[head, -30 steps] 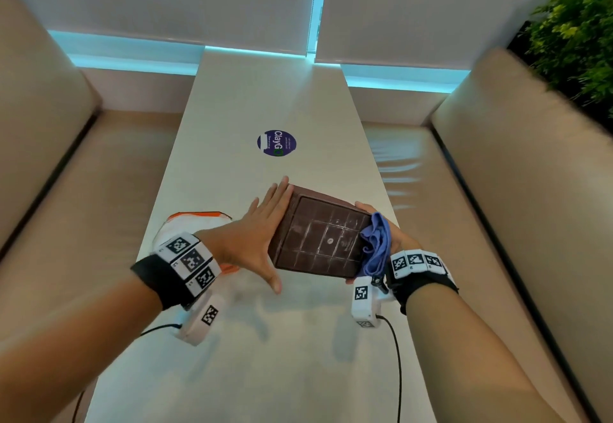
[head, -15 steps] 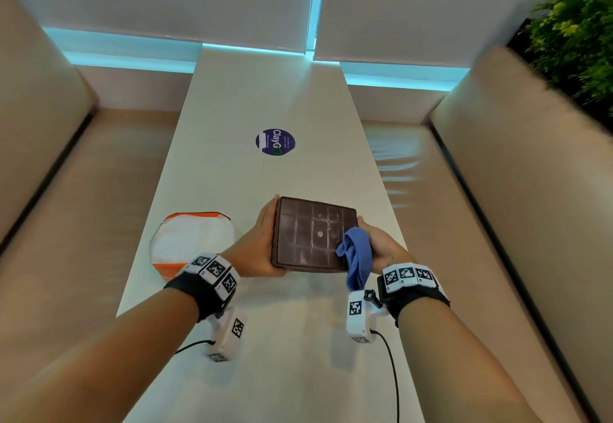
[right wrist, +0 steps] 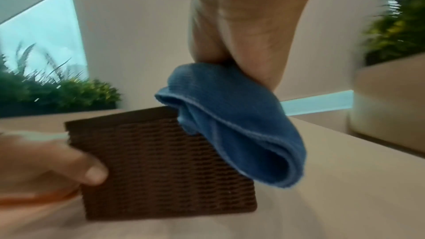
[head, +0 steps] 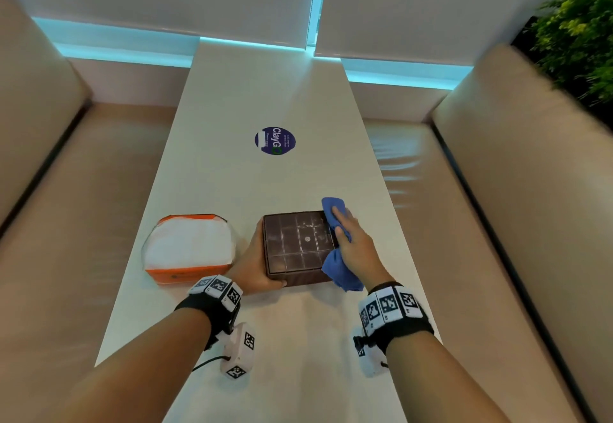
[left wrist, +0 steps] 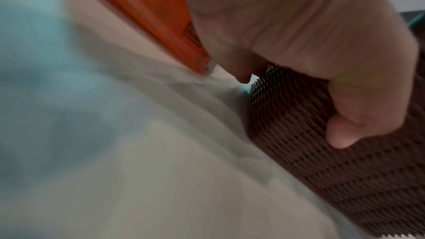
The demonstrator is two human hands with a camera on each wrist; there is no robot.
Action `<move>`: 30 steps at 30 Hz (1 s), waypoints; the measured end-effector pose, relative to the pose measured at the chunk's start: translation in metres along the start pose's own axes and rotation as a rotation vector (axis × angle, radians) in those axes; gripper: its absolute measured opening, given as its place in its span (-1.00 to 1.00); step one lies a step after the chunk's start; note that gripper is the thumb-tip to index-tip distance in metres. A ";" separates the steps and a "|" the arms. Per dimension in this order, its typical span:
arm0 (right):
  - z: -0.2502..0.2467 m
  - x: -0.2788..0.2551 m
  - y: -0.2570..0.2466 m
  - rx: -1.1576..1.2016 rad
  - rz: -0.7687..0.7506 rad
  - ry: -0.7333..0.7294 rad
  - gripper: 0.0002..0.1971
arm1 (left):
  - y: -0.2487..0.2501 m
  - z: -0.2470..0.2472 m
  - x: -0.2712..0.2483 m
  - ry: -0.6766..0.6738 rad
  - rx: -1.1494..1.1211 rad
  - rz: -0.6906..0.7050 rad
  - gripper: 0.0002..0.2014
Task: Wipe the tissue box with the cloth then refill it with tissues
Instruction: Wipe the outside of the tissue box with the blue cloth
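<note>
The tissue box (head: 300,247) now sits flat on the bench (head: 232,170), having been tipped up a second ago. The left hand (head: 255,266) has moved from a flat push to a grip curled around the box's nine o'clock side. The right hand (head: 353,245) presses the blue cloth (head: 335,220) on its top at three o'clock, so wiping looks under way. The tissue pack (head: 189,250) lies just beside the box at nine o'clock, unopened. Open bench runs toward twelve o'clock past the round sticker (head: 275,140). The bench's three o'clock edge is near.
</note>
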State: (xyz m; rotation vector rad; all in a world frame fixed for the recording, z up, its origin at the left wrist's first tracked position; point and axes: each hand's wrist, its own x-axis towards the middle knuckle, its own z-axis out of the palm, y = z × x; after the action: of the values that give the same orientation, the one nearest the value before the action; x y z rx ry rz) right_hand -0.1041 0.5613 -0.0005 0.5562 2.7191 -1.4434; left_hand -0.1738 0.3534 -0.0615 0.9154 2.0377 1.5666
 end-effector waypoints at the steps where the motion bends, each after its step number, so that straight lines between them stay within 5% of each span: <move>1: 0.004 0.001 -0.005 -0.177 -0.004 -0.043 -0.54 | 0.000 0.000 0.000 0.000 -0.015 0.000 0.11; 5: 0.026 -0.002 -0.017 -0.617 -0.010 -0.053 -0.50 | -0.001 -0.005 0.001 -0.025 -0.035 -0.002 0.10; 12: 0.052 0.007 -0.043 -0.618 -0.236 -0.242 -0.51 | -0.005 -0.010 0.004 -0.003 -0.009 0.017 0.18; 18: 0.016 0.034 -0.026 -0.606 -0.094 -0.141 -0.44 | -0.006 -0.016 0.005 -0.045 -0.037 -0.010 0.12; 26: 0.034 0.000 -0.033 -0.467 -0.492 -0.500 -0.41 | -0.019 -0.030 0.008 -0.137 -0.003 -0.071 0.36; 30: 0.039 0.029 -0.044 -0.668 -0.428 -0.413 -0.29 | -0.016 -0.028 0.012 -0.126 0.032 -0.067 0.14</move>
State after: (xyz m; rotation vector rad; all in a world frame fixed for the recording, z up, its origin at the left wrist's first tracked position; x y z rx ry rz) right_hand -0.1514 0.5161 0.0075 -0.3282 2.7948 -0.4971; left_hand -0.2053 0.3399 -0.0683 0.9230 1.9902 1.4088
